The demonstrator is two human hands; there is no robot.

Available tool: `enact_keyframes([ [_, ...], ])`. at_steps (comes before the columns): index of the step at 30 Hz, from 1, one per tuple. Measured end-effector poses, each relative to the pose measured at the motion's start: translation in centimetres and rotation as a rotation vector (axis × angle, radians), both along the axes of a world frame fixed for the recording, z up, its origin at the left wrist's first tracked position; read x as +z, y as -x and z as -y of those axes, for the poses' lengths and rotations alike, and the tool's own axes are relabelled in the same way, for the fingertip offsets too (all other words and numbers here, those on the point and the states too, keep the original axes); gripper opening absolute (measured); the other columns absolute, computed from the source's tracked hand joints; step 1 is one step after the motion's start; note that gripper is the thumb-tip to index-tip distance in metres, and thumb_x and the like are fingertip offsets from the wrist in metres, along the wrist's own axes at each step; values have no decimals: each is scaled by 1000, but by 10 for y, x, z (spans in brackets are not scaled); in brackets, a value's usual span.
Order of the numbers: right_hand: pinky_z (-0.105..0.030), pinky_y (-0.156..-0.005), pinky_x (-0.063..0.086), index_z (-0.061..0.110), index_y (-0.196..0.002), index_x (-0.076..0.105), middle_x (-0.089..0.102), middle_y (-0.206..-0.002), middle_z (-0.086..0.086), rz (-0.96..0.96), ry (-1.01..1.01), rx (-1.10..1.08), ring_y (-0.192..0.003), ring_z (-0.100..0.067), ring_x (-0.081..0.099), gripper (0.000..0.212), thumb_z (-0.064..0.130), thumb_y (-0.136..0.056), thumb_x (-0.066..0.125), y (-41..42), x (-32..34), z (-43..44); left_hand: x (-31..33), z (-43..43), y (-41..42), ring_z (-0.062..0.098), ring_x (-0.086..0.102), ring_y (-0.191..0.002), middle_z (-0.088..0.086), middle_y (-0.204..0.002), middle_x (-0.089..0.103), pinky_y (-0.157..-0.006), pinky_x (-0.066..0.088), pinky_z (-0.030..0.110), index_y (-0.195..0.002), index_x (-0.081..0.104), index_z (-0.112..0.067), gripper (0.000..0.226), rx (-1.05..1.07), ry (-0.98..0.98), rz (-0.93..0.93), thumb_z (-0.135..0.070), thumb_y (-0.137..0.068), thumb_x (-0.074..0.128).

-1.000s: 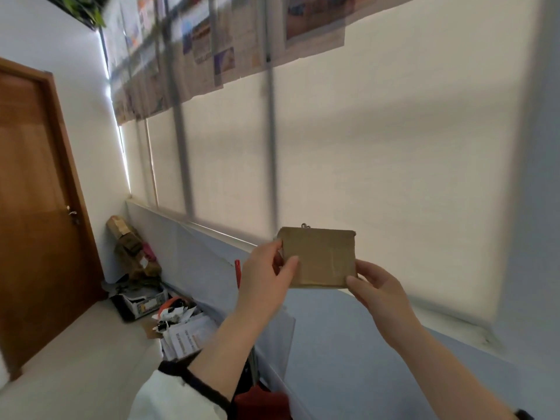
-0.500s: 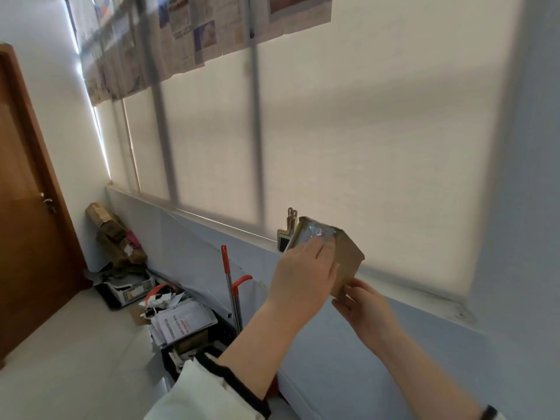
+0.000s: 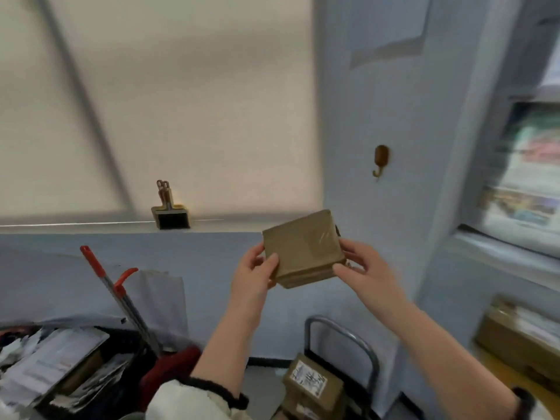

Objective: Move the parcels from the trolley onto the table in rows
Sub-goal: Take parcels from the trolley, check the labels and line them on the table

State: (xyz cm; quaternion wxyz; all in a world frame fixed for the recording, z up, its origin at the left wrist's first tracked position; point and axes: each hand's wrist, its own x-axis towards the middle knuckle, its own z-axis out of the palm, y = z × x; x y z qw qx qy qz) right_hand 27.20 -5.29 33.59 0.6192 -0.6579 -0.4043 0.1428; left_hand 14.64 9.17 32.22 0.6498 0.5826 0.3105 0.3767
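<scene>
I hold a small brown taped parcel [image 3: 303,248] in the air at chest height in front of a pale blue wall. My left hand [image 3: 253,278] grips its left edge and my right hand [image 3: 365,268] grips its right edge. Below them the trolley [image 3: 342,331] shows its metal handle at the bottom centre. A labelled brown parcel [image 3: 313,384] lies stacked on other parcels on the trolley. A yellowish table edge [image 3: 497,369] with a large brown parcel [image 3: 521,334] on it appears at the far right, blurred.
A bin of papers [image 3: 54,368] and a red-handled mop [image 3: 118,298] stand at the lower left. A small dustpan and brush [image 3: 169,212] sits on the window sill. A wall hook [image 3: 381,159] hangs on the pillar. Blurred shelves of papers [image 3: 524,183] fill the right.
My view has swung right, from the door and window to the pillar and trolley. The parcel has turned flat-face toward me, still held in both hands.
</scene>
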Motion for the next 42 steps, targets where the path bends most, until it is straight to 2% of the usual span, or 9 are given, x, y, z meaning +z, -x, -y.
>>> enact_keyframes([
  [5, -15, -86, 43, 24, -121, 55, 61, -119, 0, -24, 77, -207, -105, -5, 57, 40, 5, -86, 60, -17, -10, 86, -14, 48, -31, 3, 60, -84, -2, -104, 60, -68, 48, 17, -130, 52, -28, 48, -336, -216, -87, -26, -85, 67],
  [9, 2, -62, 41, 29, -122, 52, 63, -98, 16, -72, 59, -370, -79, 18, 58, 38, 11, -90, 58, -28, -12, 166, -12, 95, -67, 7, 35, -127, -10, -140, 30, -103, 36, 33, -120, 29, -65, 80, -642, -494, -220, -59, -54, 73],
  [13, -19, -78, 51, 34, -112, 59, 66, -100, 7, -270, -39, -507, -94, -6, 61, 25, 19, -92, 54, -43, -18, 246, -19, 156, -117, 0, 2, -140, -26, -148, -2, -110, 22, 40, -123, 12, -75, 100, -879, -645, -248, -60, -50, 79],
  [16, -30, -77, 51, 32, -95, 63, 63, -107, 1, -412, -100, -587, -101, -17, 58, 14, 23, -92, 52, -59, -24, 304, -24, 211, -157, -11, 27, -130, -23, -145, 25, -100, 36, 27, -124, 22, -70, 99, -1035, -571, -177, -63, -46, 82],
  [19, -36, -82, 52, 33, -104, 61, 58, -108, 3, -425, -36, -657, -101, -17, 55, 16, 30, -90, 54, -80, -32, 365, -34, 272, -196, 11, 57, -111, -1, -126, 52, -93, 51, 37, -116, 35, -63, 87, -1131, -332, -171, -59, -45, 86],
  [26, -13, -69, 52, 49, -113, 48, 64, -109, 15, -173, 186, -565, -97, 3, 62, 43, 19, -86, 63, -122, -46, 483, -59, 392, -266, 31, 68, -96, 13, -108, 69, -80, 54, 48, -122, 46, -28, 78, -1193, 179, -372, -56, -58, 79],
  [32, -22, -70, 56, 39, -110, 55, 66, -108, 9, -185, 125, -606, -94, -6, 66, 36, 14, -85, 62, -150, -63, 514, -58, 426, -279, 24, 66, -102, 5, -113, 68, -88, 53, 46, -126, 47, -29, 71, -1206, 74, -364, -66, -68, 65],
  [38, -25, -65, 56, 24, -98, 64, 71, -97, 2, -438, -53, -768, -87, -13, 69, 12, 24, -87, 59, -169, -84, 512, -66, 418, -281, 5, 65, -98, -23, -119, 53, -84, 54, 28, -109, 49, -46, 62, -1096, -470, -332, -62, -56, 75],
  [42, -31, -63, 58, 21, -95, 65, 72, -93, 0, -577, -73, -778, -84, -17, 70, 10, 24, -89, 57, -171, -98, 497, -79, 413, -283, 8, 63, -101, -16, -115, 60, -87, 52, 31, -100, 54, -35, 57, -1064, -420, -376, -67, -56, 70],
])
